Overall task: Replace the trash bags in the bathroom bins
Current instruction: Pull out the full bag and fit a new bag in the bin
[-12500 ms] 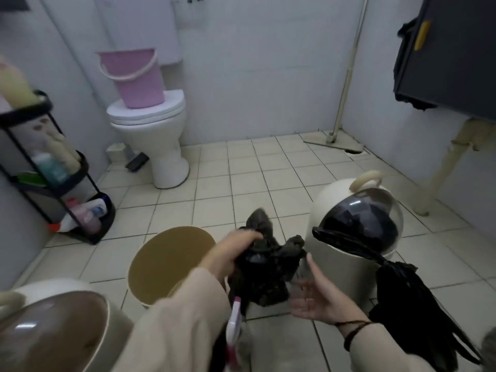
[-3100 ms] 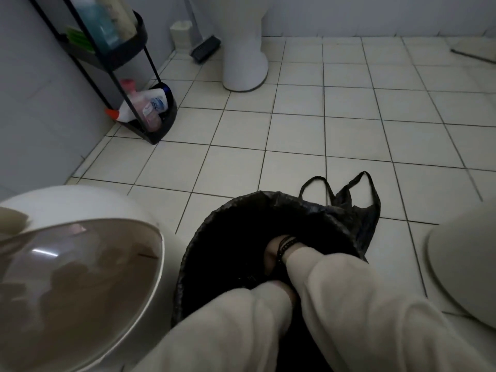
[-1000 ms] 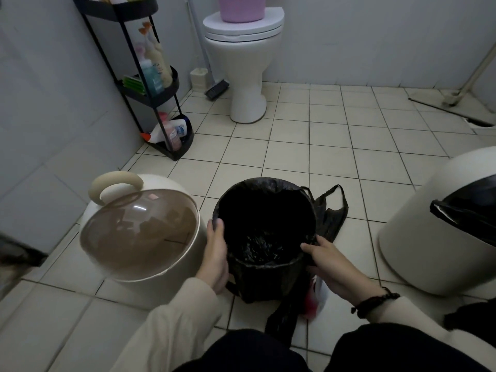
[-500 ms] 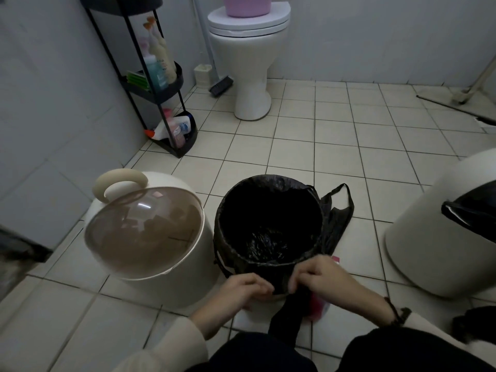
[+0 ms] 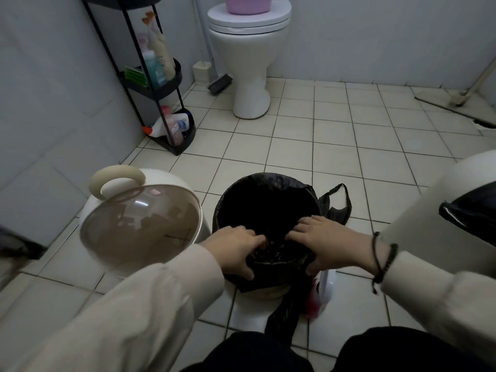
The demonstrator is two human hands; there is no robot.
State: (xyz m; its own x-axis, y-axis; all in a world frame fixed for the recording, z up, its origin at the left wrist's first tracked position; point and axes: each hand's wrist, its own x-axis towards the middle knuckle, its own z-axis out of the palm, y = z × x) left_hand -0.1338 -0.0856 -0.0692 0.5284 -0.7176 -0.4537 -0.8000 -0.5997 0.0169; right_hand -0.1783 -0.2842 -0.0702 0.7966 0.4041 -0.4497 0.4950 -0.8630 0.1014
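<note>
As my left hand (image 5: 236, 251) and right hand (image 5: 331, 238) clutch the black plastic bag (image 5: 268, 200) over the round beige bin (image 5: 268, 293), tugging could tear it.

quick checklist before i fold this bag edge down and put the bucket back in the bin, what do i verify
1. Grip on the near edge: left hand and right hand both hold the black bag: ok.
2. Bag opened out inside the inner bucket: ok.
3. Bag folded over the rim all round: the far side is covered, the near side is bunched under the hands: cannot tell.
4. Bag handles tucked in: they trail on the floor behind the bucket: not ok.
5. Cream bin open to take the bucket: its translucent lid looks shut: not ok.
6. Floor by the bucket free: a pink and white item lies against its base: not ok.
</note>
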